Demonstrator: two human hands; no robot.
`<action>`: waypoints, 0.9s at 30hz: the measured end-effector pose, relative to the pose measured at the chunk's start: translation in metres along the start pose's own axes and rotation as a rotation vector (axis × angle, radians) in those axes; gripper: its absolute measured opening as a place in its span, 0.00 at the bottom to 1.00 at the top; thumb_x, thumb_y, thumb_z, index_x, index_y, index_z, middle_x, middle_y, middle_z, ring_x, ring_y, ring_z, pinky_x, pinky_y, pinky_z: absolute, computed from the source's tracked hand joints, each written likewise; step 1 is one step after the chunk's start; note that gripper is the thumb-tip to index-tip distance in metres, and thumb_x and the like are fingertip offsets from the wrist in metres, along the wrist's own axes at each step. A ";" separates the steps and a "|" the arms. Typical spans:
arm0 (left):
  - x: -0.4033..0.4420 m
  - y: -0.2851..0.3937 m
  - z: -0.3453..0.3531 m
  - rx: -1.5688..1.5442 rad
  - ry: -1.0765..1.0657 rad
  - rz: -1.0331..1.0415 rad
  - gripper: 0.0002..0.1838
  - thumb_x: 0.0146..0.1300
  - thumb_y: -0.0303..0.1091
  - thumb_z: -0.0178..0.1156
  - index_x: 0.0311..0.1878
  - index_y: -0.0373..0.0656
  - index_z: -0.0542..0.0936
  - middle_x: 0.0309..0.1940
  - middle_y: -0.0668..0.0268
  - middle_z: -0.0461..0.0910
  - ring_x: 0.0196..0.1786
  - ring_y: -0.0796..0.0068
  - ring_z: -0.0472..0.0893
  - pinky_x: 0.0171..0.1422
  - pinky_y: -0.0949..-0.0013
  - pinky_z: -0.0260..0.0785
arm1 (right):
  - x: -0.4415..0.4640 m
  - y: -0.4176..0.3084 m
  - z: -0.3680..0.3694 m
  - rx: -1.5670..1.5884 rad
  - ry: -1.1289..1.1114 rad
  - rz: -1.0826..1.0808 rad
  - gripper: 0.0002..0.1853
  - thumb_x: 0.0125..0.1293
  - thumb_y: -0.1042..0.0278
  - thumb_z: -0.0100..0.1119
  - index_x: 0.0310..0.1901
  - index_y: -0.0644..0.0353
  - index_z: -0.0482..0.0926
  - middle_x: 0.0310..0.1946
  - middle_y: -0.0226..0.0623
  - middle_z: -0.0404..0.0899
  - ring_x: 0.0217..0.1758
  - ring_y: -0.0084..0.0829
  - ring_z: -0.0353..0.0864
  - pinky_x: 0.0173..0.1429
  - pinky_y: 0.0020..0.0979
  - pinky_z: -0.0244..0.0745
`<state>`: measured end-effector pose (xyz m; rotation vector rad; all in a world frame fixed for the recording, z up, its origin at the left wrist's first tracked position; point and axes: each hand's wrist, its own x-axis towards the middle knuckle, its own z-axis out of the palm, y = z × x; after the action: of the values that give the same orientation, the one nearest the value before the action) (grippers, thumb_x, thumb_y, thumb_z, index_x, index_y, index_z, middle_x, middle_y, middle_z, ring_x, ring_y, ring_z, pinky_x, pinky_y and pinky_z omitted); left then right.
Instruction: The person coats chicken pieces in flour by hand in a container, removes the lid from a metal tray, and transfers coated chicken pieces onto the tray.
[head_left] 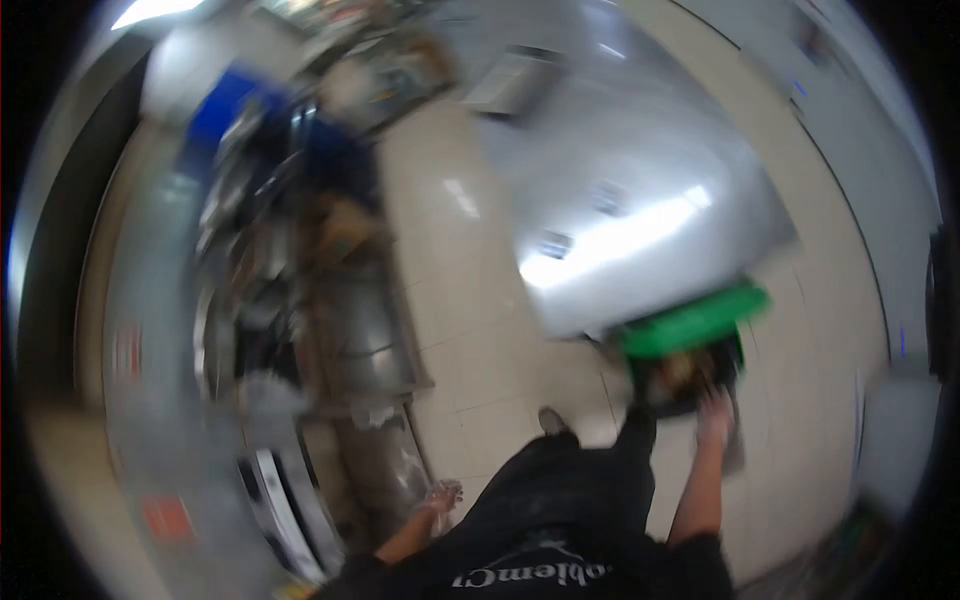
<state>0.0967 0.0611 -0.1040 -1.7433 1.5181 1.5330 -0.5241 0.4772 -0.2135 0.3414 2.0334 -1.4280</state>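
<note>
My right hand reaches down at the right side of a bin with a raised green lid. Blurred brownish contents show inside the bin, just left of my fingers. Motion smears that hand, so I cannot make out whether it holds anything. Low at the left, my left hand hangs beside the steel counter's end, in what looks like a clear glove. Its fingers are slightly curled and apart, and nothing shows in them.
A large steel table stands ahead, with a metal container and two small items on it. Along the left runs a cluttered steel cooking counter, with a blue object at its far end. Tiled floor lies between them.
</note>
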 end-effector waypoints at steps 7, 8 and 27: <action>-0.024 -0.007 -0.055 0.014 0.316 0.042 0.22 0.77 0.47 0.49 0.57 0.42 0.84 0.62 0.52 0.81 0.64 0.53 0.80 0.70 0.54 0.70 | -0.057 -0.163 0.097 -0.218 0.667 -0.110 0.27 0.77 0.60 0.39 0.74 0.58 0.62 0.69 0.44 0.63 0.70 0.43 0.64 0.72 0.43 0.61; -0.009 -0.024 -0.056 -0.083 0.342 0.023 0.23 0.77 0.47 0.47 0.59 0.43 0.84 0.64 0.50 0.80 0.68 0.53 0.78 0.73 0.55 0.68 | -0.082 -0.194 0.128 0.085 0.732 -0.244 0.25 0.77 0.62 0.41 0.72 0.59 0.65 0.65 0.46 0.68 0.66 0.43 0.69 0.68 0.42 0.67; 0.084 -0.106 -0.022 -0.147 0.182 -0.221 0.27 0.70 0.55 0.56 0.52 0.38 0.87 0.53 0.45 0.85 0.59 0.48 0.84 0.64 0.47 0.75 | -0.145 -0.391 0.516 0.007 -0.033 -0.619 0.18 0.76 0.58 0.57 0.60 0.58 0.80 0.43 0.39 0.83 0.44 0.33 0.81 0.44 0.35 0.78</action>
<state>0.1839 0.0418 -0.2076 -2.1066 1.2662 1.4379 -0.4466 -0.1234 0.0572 -0.3439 2.2084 -1.7723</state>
